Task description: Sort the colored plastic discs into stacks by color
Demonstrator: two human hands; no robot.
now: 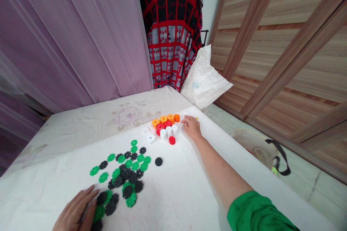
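Observation:
My left hand [77, 209] lies with its fingers stretched out at the near left edge of a loose spread of discs. Notched green discs [131, 199] and black discs [127, 173] overlap there. My right hand [191, 127] is curled beside the short orange stack [177, 118]; whatever its fingers hold is hidden. A small bit of yellow [197, 118] shows just past its knuckles. Left of that hand stand yellow-orange stacks [163, 119], red stacks [160, 128] and white stacks [169, 131]. Nearer lies a red disc [172, 140], with a white disc [150, 138] to the left.
One plain black disc [158, 161] lies apart from the spread. A white cloth [173, 195] covers the table over a floral cover [92, 115]. A white bag [206, 81] stands beyond the far right edge. Wooden cabinets [271, 50] rise at right, a purple curtain [76, 36] at left.

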